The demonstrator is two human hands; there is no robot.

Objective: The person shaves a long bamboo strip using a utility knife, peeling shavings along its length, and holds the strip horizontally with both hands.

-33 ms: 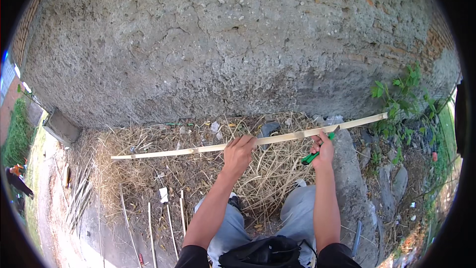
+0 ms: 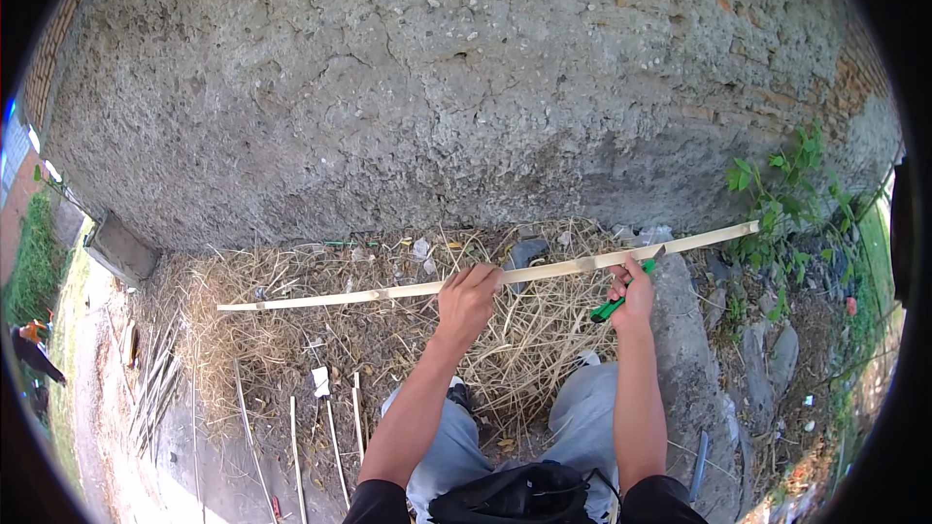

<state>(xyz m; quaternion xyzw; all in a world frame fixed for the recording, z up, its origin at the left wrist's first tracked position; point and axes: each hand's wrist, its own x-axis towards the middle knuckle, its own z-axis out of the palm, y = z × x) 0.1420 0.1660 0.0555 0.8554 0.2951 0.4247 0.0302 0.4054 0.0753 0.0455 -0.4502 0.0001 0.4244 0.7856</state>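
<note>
A long, pale bamboo strip [image 2: 417, 289] with darker joints stretches across in front of me, its right end slightly higher. My left hand [image 2: 466, 299] is closed around it near the middle. Farther right, my right hand [image 2: 633, 295] grips a green-handled utility knife [image 2: 607, 311]. The knife's blade lies against the strip just beyond my right thumb, and pale shavings [image 2: 524, 344] cover the ground below. Part of the knife handle is hidden by my fingers.
A rough grey wall [image 2: 466, 116] rises right behind the strip. Several more strips [image 2: 296, 456] lie at lower left, beside a bundle of thin sticks [image 2: 158, 393]. A leafy plant [image 2: 782, 199] grows near the strip's right end. A stone slab [image 2: 680, 369] is at my right.
</note>
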